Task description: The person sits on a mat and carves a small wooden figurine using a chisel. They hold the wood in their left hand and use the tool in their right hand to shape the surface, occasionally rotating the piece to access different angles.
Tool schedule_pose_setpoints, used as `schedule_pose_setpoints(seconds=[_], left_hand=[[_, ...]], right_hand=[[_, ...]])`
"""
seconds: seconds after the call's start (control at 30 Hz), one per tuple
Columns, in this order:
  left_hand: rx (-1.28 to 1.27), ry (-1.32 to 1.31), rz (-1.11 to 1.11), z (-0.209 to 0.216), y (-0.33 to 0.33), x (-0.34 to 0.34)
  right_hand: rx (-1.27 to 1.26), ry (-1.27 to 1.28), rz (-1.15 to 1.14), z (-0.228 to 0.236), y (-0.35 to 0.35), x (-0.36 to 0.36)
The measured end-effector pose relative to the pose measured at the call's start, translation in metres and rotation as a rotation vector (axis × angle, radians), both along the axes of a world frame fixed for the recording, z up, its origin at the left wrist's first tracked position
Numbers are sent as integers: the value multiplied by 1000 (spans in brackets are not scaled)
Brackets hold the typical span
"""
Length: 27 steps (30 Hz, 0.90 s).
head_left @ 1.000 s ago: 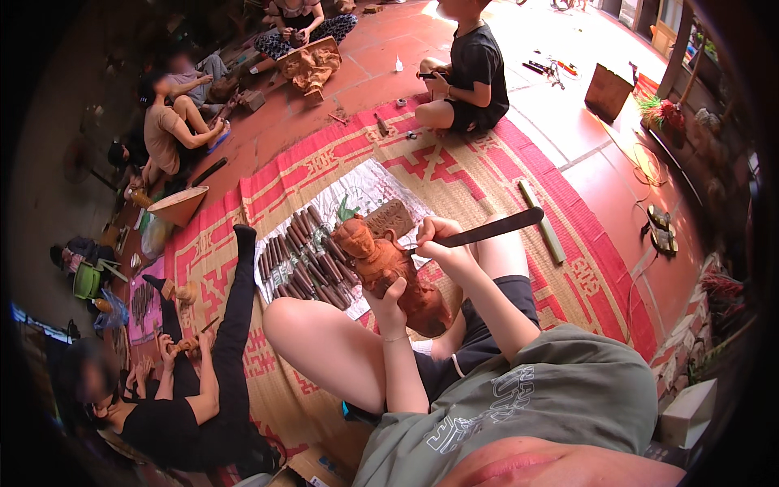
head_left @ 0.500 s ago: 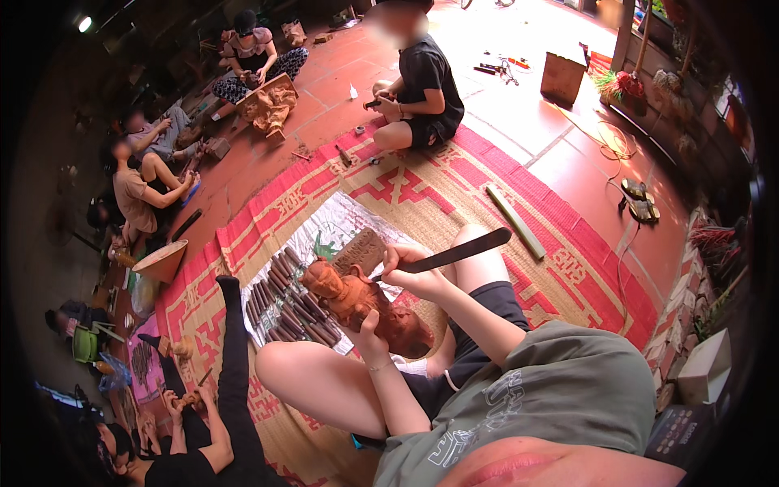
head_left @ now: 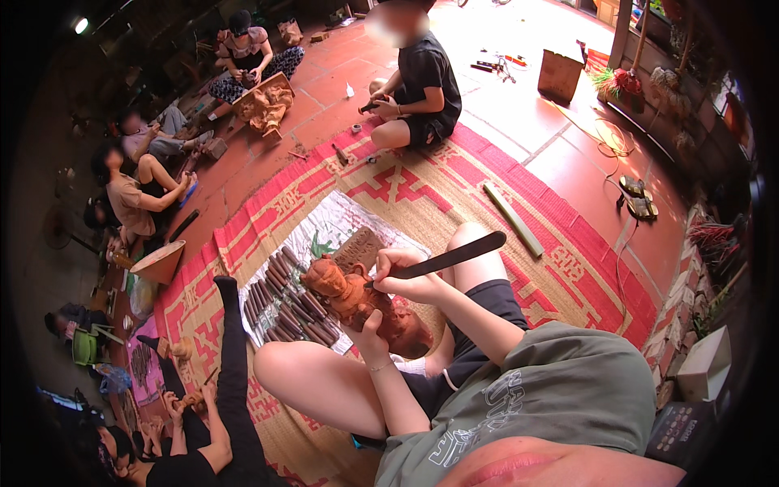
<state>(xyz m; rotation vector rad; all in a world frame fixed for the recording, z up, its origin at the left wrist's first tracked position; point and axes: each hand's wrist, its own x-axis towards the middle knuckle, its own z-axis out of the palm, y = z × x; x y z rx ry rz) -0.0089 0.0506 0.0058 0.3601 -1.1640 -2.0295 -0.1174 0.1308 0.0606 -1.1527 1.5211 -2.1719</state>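
A reddish-brown carved wooden figurine (head_left: pixel 404 331) leans across my lap, its head toward the upper left. My left hand (head_left: pixel 374 339) is wrapped round its lower side, thumb up. In my right hand (head_left: pixel 406 276) is a carving knife (head_left: pixel 464 253) with a long, flat dark handle, gripped close to its tip. That tip meets the figurine near the shoulder; the blade itself is mostly hidden by my fingers. Just beyond the figurine lies a carved wooden block (head_left: pixel 358 247). Several dark-handled carving tools (head_left: pixel 280 302) are spread in rows to the left.
A white printed sheet (head_left: pixel 337 213) lies under the tools on a red and tan mat (head_left: pixel 454 191). A pale green stick (head_left: pixel 513 219) rests to the right. One person (head_left: pixel 426 81) sits ahead; another's hands (head_left: pixel 191 399) work on wood at lower left. Sandals (head_left: pixel 639 199) are at far right.
My right hand and the knife have shifted slightly left and down along the figurine. My left hand keeps its hold on the figurine.
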Motion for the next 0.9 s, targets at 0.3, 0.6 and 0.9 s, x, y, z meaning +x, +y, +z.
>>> schedule_pose_setpoints(seconds=[0.3, 0.6, 0.9], left_hand=[[91, 48, -30, 5, -5, 3], [224, 81, -71, -12, -11, 9], [218, 93, -80, -8, -8, 12]], right_hand=[[-48, -337, 140, -3, 8, -3], [62, -439, 171, 4, -2, 10], [165, -72, 22, 10, -1, 22]])
